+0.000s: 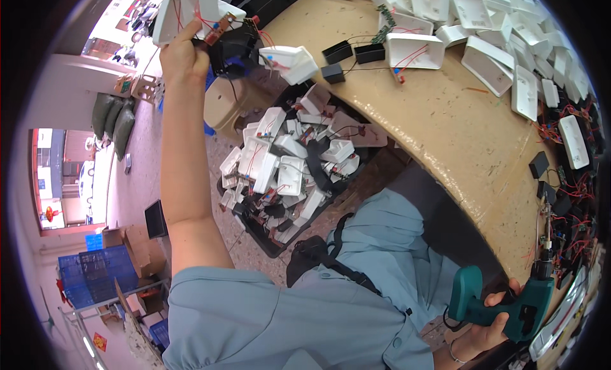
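We see the left hand (182,58) at the upper left, its grip apparently closed on a white casing (167,20); the right hand (485,333), lower right, wraps a green power driver (533,309). We judge the work partway: a circuit board (219,29) shows outside this casing, and many white shells (474,10) remain heaped on the table (407,115), upper right. The black crate (272,250), centre, holds wired casings (259,169); the contents of the blue crate (95,281), lower left, we cannot tell.
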`<state>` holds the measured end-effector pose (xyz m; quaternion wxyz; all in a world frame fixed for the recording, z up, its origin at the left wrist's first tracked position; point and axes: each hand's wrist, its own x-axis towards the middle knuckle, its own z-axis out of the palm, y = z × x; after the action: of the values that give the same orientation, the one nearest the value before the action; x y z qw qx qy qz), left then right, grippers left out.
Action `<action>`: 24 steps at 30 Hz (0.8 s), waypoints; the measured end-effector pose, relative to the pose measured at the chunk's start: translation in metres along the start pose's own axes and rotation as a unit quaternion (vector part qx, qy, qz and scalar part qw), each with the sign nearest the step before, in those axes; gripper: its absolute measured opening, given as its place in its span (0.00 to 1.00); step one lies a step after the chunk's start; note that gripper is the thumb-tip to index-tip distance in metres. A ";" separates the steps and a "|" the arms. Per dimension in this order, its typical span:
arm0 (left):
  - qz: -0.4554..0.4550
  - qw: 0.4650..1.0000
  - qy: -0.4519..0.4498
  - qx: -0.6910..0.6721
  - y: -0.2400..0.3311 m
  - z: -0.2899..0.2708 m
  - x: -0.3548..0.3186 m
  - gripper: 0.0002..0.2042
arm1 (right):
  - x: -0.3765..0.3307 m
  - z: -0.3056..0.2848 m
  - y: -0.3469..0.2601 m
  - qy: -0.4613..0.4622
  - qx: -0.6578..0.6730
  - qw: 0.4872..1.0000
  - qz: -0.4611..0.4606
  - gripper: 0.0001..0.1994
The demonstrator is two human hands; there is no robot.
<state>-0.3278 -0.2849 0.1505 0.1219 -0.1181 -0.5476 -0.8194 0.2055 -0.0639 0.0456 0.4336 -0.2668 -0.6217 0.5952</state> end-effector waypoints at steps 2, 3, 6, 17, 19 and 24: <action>-0.016 0.998 0.030 0.052 -0.006 -0.009 -0.029 0.12 | -0.001 -0.002 0.004 -0.008 0.004 1.000 0.010 0.32; -0.006 0.998 0.009 0.067 -0.010 -0.002 -0.050 0.14 | -0.003 -0.006 0.003 0.001 -0.003 1.000 0.009 0.32; -0.030 0.996 -0.005 0.079 -0.023 -0.029 -0.078 0.17 | 0.000 -0.001 0.000 0.004 -0.002 1.000 0.005 0.32; -0.115 0.760 -0.274 0.578 -0.082 -0.068 -0.134 0.20 | 0.000 0.011 -0.002 0.017 -0.032 0.999 -0.004 0.34; -0.102 0.718 -0.300 0.620 -0.079 -0.059 -0.137 0.20 | -0.001 0.012 -0.002 0.024 -0.031 0.999 -0.010 0.34; 0.019 0.628 -0.418 0.656 -0.072 -0.073 -0.135 0.23 | -0.003 0.005 0.000 0.012 -0.007 1.000 0.005 0.33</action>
<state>-0.2287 -0.3161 0.0165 -0.0590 -0.3474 -0.9300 -0.1042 0.2021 -0.0690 0.0451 0.4363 -0.2803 -0.6196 0.5893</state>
